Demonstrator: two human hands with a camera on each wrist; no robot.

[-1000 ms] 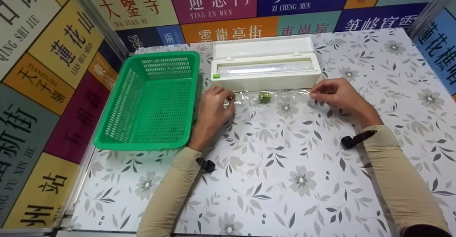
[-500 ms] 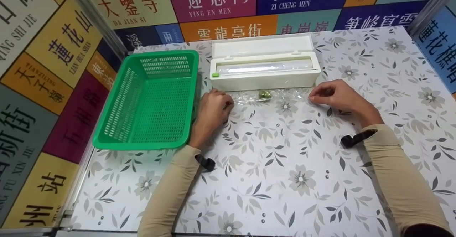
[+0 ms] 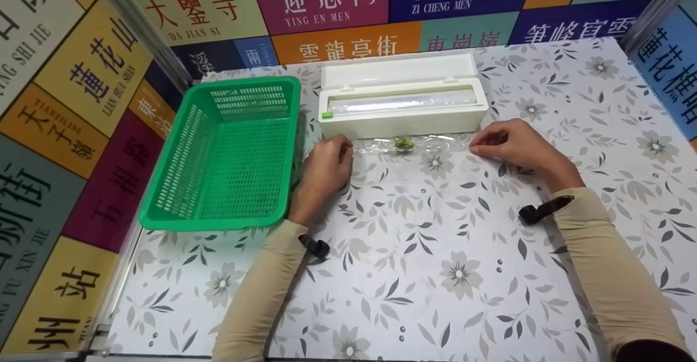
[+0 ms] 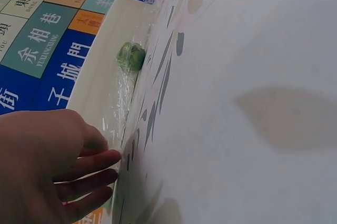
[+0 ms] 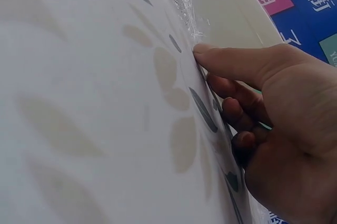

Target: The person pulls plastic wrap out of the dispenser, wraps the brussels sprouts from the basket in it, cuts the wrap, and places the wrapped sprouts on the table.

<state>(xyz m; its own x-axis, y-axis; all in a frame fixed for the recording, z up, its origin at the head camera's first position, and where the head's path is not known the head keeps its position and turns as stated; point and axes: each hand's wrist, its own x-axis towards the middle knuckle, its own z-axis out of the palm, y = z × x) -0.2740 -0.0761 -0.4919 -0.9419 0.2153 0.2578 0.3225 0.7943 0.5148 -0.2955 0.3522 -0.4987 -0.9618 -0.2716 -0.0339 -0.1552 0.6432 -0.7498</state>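
While left hand (image 3: 325,165) and right hand (image 3: 516,143) pinch clear film (image 3: 437,143) ends, green bundle (image 3: 403,144) wrapped midway between them.

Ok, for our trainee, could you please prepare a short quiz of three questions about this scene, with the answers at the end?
1. True or false: the lid of the box is open.

2. What lies wrapped in the clear film between the left hand and the right hand?
A) a spoon
B) a green lump
C) a red cup

3. Fill in the missing word: in the head view, the basket stands to the ____ of the box.

Key:
1. True
2. B
3. left
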